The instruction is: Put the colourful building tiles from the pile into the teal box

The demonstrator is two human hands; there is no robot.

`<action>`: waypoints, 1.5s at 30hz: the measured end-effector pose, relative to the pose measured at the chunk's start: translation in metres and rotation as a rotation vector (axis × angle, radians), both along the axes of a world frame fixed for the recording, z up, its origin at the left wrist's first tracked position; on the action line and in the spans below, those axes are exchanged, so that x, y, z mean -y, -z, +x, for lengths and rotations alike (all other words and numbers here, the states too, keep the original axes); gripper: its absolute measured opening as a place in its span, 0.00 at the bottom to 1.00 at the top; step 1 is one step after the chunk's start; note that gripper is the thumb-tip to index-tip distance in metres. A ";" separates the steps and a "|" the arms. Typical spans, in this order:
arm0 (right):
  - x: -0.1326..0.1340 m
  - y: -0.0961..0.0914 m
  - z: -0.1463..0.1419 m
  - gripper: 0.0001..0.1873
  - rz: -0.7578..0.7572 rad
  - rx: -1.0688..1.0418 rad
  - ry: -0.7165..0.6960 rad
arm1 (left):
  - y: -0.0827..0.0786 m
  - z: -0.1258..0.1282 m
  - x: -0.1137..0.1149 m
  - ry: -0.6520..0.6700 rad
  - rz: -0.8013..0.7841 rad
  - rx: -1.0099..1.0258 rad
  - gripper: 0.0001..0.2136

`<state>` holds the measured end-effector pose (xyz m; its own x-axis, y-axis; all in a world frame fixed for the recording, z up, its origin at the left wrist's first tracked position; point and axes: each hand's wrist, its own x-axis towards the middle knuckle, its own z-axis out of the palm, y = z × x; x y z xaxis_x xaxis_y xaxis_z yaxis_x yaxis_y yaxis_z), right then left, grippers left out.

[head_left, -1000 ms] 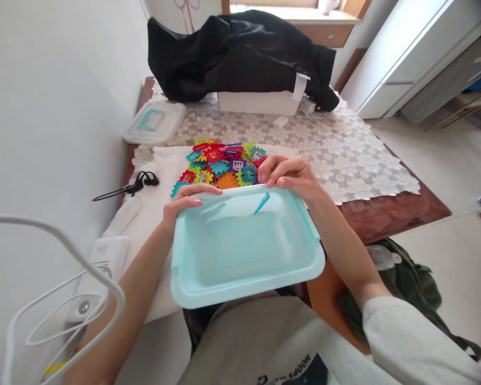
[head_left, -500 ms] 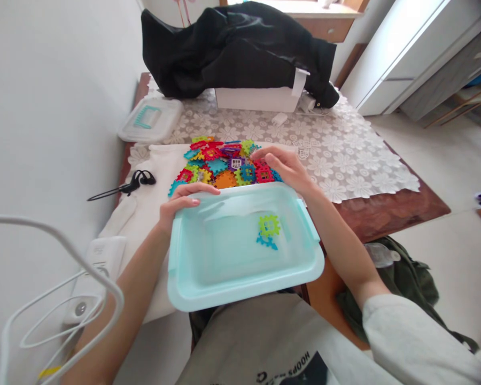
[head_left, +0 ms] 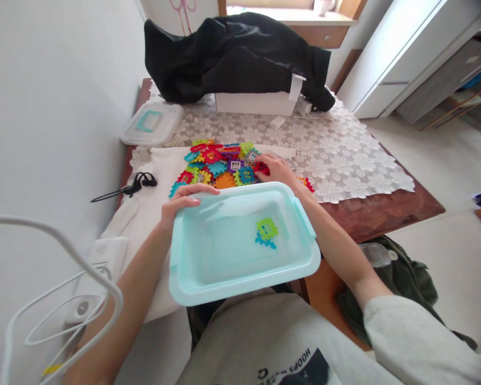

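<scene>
A light turquoise plastic bin is tilted toward me at the near table edge. My left hand is closed over its far left rim, fingers along the outside and edge. Inside lie a lime-green notched window piece and a blue notched piece. Behind the bin spreads a pile of colourful interlocking plastic pieces. At the pile's right side, my right hand has its fingers curled round a red toy piece. Its forearm passes beside the bin's right end.
A clear lid with a turquoise handle lies at the back left. Black earphones and a white power strip are on the left. Black cloth covers a white box at the back. A white cable loops at the near left.
My right hand has come down onto the pile, its fingers closing round a red piece. Red and orange pieces now show to the right of that wrist. My left hand keeps its hold.
</scene>
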<state>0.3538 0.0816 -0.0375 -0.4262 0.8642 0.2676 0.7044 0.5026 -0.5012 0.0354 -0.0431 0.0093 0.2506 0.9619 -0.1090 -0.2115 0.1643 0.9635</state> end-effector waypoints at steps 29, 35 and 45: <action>0.001 0.002 -0.004 0.14 0.118 -0.011 -0.040 | -0.006 0.004 0.001 -0.012 0.016 -0.017 0.13; -0.007 0.006 0.005 0.15 0.078 -0.097 0.065 | -0.007 0.004 -0.001 -0.010 -0.005 -0.016 0.13; -0.010 0.005 0.003 0.11 -0.015 -0.387 0.074 | -0.010 0.005 -0.001 0.003 -0.030 0.016 0.15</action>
